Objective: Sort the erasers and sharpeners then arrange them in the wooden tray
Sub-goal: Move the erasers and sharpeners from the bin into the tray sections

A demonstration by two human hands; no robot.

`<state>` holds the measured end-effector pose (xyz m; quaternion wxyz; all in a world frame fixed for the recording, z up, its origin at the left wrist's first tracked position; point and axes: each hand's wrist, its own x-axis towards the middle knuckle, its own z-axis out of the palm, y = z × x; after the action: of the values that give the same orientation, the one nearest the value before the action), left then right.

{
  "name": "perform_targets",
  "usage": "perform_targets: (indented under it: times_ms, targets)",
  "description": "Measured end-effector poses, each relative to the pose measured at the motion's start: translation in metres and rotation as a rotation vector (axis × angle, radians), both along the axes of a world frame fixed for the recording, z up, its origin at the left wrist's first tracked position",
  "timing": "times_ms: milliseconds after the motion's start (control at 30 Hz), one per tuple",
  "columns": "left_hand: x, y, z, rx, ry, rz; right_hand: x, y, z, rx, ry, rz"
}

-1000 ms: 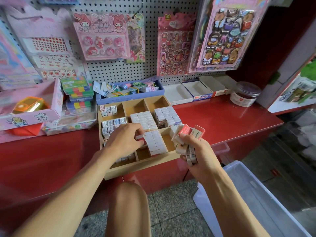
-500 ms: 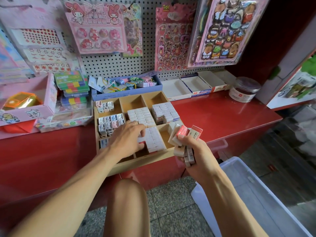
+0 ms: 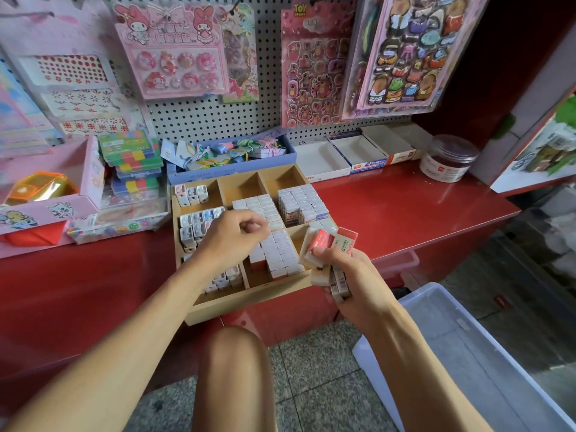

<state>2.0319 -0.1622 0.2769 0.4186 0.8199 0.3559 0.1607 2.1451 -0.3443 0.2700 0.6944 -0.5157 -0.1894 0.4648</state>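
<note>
Pink cardboard box (image 3: 90, 173) sits at far left of the red counter (image 3: 405, 210), an orange translucent case (image 3: 37, 187) inside it. Just right of it: stack of multicoloured flat boxes (image 3: 132, 160). Blue tray (image 3: 230, 168) of small trinkets stands along the pegboard (image 3: 199, 116), directly behind the wooden tray (image 3: 249, 302).

Wooden tray overhangs the counter's front edge. Left-hand compartments hold sharpeners (image 3: 194, 224), upright in rows; the front-left compartment is largely hidden by the forearm. Centre compartments hold white-sleeved erasers (image 3: 280, 254), packed in rows; back-centre and back-right compartments are bare wood. Right-middle compartment holds a block of erasers with blue-trimmed sleeves (image 3: 304, 202).

Left hand (image 3: 232, 235) hovers above the tray's centre-left, over the divider between sharpeners and erasers. Fingers curled toward the thumb; cannot tell whether anything is pinched between them.

Right hand (image 3: 349, 275) is above the tray's front-right corner, clamped around a bundle of erasers (image 3: 328, 246), some red-and-white sleeved, fanned above the fingers, more protruding below the palm.

Right of the tray, along the counter's back edge: 3 open white cartons (image 3: 358, 154), then a clear round jar (image 3: 447, 159). Translucent plastic bin (image 3: 467, 353) is on the floor at lower right. A bare knee (image 3: 232, 363) shows below the tray.
</note>
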Motion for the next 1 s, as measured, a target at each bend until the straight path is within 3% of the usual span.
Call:
perform_targets:
  times_ms: [67, 133, 400, 533, 633, 800, 1000]
  targets:
    - [0.003, -0.006, 0.011, -0.193, -0.122, -0.063, -0.003, 0.007, 0.001, -0.025, -0.050, 0.014]
    - [0.004, -0.011, 0.020, -0.268, -0.132, -0.176, -0.007, 0.015, 0.004, -0.029, -0.055, 0.014]
    - [0.004, 0.002, 0.034, -0.233, -0.164, -0.124, -0.011, 0.037, 0.012, -0.039, -0.052, -0.040]
    - [-0.004, 0.025, 0.039, -0.108, -0.154, 0.026, 0.001, 0.040, 0.007, -0.079, -0.020, -0.091]
    - [-0.005, 0.041, 0.031, 0.043, -0.029, 0.094, 0.004, 0.041, 0.005, -0.070, 0.006, -0.083]
    - [0.006, 0.052, 0.010, 0.172, 0.155, 0.052, 0.007, 0.042, -0.001, -0.070, 0.033, -0.101]
    - [0.013, 0.053, -0.010, 0.260, 0.180, 0.019, 0.012, 0.043, -0.004, -0.092, 0.014, -0.121]
